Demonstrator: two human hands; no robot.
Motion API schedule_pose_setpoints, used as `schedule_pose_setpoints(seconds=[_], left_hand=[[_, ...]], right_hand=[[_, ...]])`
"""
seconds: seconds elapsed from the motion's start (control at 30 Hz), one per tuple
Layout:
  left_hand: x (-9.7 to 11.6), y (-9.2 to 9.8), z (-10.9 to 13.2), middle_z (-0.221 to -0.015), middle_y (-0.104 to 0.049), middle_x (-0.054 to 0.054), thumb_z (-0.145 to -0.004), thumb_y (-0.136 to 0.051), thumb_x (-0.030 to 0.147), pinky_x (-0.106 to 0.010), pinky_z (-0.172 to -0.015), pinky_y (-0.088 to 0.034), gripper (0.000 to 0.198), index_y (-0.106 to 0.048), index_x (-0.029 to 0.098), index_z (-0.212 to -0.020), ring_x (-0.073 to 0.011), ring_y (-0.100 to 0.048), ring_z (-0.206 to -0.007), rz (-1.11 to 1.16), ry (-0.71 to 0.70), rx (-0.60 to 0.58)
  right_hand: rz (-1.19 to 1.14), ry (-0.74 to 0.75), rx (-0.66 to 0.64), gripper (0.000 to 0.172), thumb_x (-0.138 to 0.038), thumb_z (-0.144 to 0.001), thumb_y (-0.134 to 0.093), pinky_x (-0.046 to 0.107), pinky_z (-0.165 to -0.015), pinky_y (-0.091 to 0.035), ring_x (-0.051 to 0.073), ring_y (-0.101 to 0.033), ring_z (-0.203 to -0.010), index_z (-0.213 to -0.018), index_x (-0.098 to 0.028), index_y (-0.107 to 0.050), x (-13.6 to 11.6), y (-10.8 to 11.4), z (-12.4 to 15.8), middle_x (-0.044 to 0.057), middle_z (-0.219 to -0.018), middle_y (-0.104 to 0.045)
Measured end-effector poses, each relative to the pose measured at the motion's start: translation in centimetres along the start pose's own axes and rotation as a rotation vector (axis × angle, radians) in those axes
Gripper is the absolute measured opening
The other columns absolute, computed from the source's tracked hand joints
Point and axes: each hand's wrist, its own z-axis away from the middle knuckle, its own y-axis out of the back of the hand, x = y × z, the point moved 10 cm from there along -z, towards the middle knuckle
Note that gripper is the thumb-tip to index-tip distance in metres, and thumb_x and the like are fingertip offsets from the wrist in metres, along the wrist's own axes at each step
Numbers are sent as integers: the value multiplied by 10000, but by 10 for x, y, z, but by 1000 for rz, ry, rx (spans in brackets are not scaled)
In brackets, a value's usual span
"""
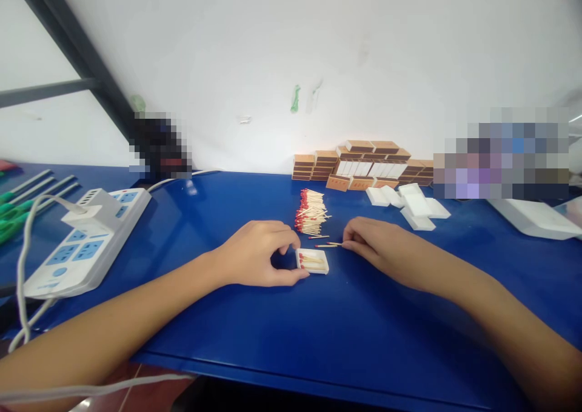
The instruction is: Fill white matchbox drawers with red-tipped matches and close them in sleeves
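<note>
Along the wall at the back of the blue table [227,327], a stack of matchboxes [373,154], and in front of its right half a scatter of white empty trays [416,203]. Over on the left, a power strip [91,242] with its white cable [26,266]. Mid-table sits the pile of red-tipped matches [311,212], and loose matches [319,237] lie in the gap between it and the small tray [319,269], which has a few matches inside. Left hand [266,253] now — thumb and forefinger curved wide, holding the small tray at its left corners. Right hand [370,240]: fingertips pinched tight on the end of one match [336,244], head pointing left. Both hands are low over the table, forearms angling in from either side — right fingers curled under.
</note>
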Motion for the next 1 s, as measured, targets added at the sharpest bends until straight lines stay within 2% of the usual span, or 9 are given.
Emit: schedule_pose_setpoints(seconds=[0.07, 0.17, 0.3, 0.4, 0.57, 0.77, 0.9, 1.0], left_hand=[[-1, 0, 0, -780, -641, 8, -870, -751, 493, -284, -651, -451, 329, -712, 177, -954, -140, -596, -714, -4, 3, 0], [-1, 0, 0, -785, -648, 6, -870, -757, 479, -279, -657, -454, 320, -710, 175, -958, -142, -601, -720, -9, 4, 9], [1, 2, -1, -787, -660, 3, -865, -769, 469, -268, -653, -456, 318, -709, 170, -955, -143, -610, -724, -14, 3, 17], [2, 3, -2, -793, -665, 1, -863, -772, 461, -265, -651, -456, 313, -705, 166, -943, -142, -611, -725, -13, -3, 24], [1, 2, -2, -787, -654, 9, -860, -778, 455, -267, -648, -455, 308, -705, 167, -943, -136, -602, -716, -17, 3, 25], [0, 3, -1, -779, -641, 12, -863, -772, 457, -264, -636, -451, 306, -706, 171, -950, -131, -596, -710, -12, 1, 30], [1, 3, -1, -786, -648, 7, -864, -772, 456, -268, -639, -451, 307, -711, 173, -963, -135, -598, -714, -11, -2, 23], [1, 2, -1, -785, -645, 8, -861, -774, 452, -270, -650, -455, 302, -705, 171, -950, -136, -598, -717, -15, 4, 15]], right_hand=[[-3, 2, 51, 220, -353, -1065, -456, 346, -720, -468, 203, -638, -826, -952, -236, -605, -4, 7, 0, 47, -979, -697], [-57, 65, 132, 231, -389, -1076, -462, 327, -706, -458, 182, -612, -781, -958, -232, -584, -25, 13, 2, 36, -932, -682], [-109, 157, 71, 184, -345, -1075, -485, 300, -665, -437, 159, -599, -747, -972, -232, -587, -57, -2, 6, 19, -923, -673], [-105, 204, 26, 147, -269, -1064, -502, 296, -684, -437, 155, -612, -778, -975, -224, -609, -66, -12, 8, 25, -958, -669], [-98, 230, 103, 135, -276, -1061, -528, 296, -687, -430, 158, -593, -776, -995, -220, -632, -57, -9, 3, 19, -910, -646], [-94, 170, 165, 124, -299, -1040, -580, 283, -640, -403, 148, -549, -711, -941, -226, -598, -44, -7, -5, -1, -852, -619], [-62, 124, 245, 88, -291, -1038, -572, 290, -635, -403, 149, -540, -678, -994, -230, -617, -36, -1, -5, 1, -854, -620], [-7, 101, 201, 79, -284, -1023, -592, 301, -638, -405, 157, -540, -682, -977, -227, -619, -29, -7, -8, 10, -873, -615]])
